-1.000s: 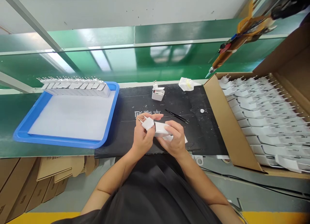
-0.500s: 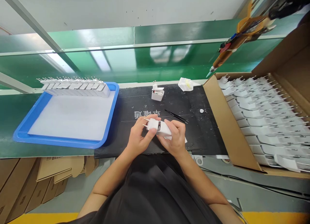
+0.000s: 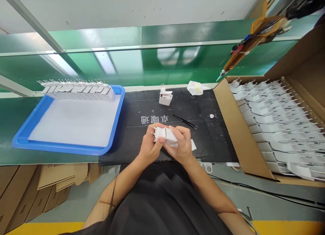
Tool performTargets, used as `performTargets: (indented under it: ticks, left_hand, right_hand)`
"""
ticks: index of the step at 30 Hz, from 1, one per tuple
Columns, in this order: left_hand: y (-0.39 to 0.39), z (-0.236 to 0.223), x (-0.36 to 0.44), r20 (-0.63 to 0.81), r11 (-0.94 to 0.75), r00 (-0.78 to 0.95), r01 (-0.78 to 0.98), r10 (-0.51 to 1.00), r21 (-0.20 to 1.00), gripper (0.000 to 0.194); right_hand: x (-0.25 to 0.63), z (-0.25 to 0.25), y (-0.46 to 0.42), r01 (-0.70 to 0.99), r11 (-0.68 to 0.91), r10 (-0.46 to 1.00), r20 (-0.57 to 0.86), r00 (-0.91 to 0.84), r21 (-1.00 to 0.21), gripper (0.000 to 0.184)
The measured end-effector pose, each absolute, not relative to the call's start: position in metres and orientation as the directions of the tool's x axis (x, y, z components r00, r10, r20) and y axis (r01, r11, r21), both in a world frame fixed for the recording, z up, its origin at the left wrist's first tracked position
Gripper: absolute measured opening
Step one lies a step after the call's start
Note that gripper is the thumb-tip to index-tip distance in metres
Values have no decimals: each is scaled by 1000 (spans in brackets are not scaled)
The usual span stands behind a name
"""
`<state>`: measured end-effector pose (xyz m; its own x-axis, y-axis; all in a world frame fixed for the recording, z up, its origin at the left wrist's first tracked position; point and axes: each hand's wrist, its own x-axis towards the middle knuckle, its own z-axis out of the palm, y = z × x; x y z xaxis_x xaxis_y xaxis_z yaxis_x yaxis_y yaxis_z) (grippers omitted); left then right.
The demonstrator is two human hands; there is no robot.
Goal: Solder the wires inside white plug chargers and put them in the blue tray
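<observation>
Between my two hands is a white plug adapter (image 3: 165, 135), lying sideways with its two pins pointing left. My left hand (image 3: 150, 145) grips the pin end, thumb across the near side. Wrapped round the other end of the casing is my right hand (image 3: 183, 145). A thin dark seam shows between the two casing parts. Under my right hand, partly hidden, lies a flat white piece (image 3: 193, 145). Black tweezers (image 3: 185, 121) rest on the black mat (image 3: 132, 126) just beyond. Farther back stands another adapter (image 3: 165, 98) with its top part ajar.
On the left, a blue tray (image 3: 118, 116) holds a row of white adapters (image 3: 81, 92). A cardboard box (image 3: 236, 133) on the right contains many adapters (image 3: 274, 123). A crumpled white wrapper (image 3: 195, 88) lies at the back. An orange-brown dispensing tool (image 3: 235, 60) hangs above right.
The gap between the adapter's two casing parts has narrowed to a thin seam. My hands have drawn closer together around it.
</observation>
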<state>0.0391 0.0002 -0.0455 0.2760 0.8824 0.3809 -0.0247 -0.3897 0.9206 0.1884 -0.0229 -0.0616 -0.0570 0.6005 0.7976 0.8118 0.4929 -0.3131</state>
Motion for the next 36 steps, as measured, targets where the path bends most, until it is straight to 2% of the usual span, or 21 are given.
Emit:
performTargets:
  ticks: [3,7,13,17,20,23,26,28,32,36]
  left_hand:
    - [-2,-40,42,401,-432,293,46,868,901,35]
    - [-1,-35,40,345,-431,374,176,861,885,33]
    - [3,-33,32,227,-437,514,336,827,834,53]
    - [6,-29,17,116,-393,584,373,803,841,49]
    - [12,-25,-2,65,-357,525,477,849,803,52]
    - [33,-18,-31,114,-316,329,665,937,677,50]
    - [72,-8,-66,239,-218,121,873,963,437,47]
    - [106,-4,-85,305,-136,49,953,951,270,49]
    - [163,-6,-96,290,-150,131,988,948,42,44]
    - [192,-14,-85,289,-147,145,989,946,-15,45]
  right_hand:
    - [185,-62,-25,798,503,596,802,-41,-332,70]
    - [186,-63,-27,782,504,610,792,-23,-366,72]
    - [189,-74,-29,750,486,704,709,-32,-449,65]
    - [182,-74,-28,708,492,775,625,-90,-507,72]
    - [179,-71,-24,683,484,839,512,-184,-547,84]
    - [185,-71,-18,656,458,866,470,-174,-601,84]
    - [197,-74,-12,635,405,884,460,-88,-658,75]
    - [204,-75,-9,636,385,888,456,-58,-669,71]
    - [212,-75,-10,655,332,899,438,-1,-679,66]
    - [229,-73,-11,661,261,913,403,68,-704,64]
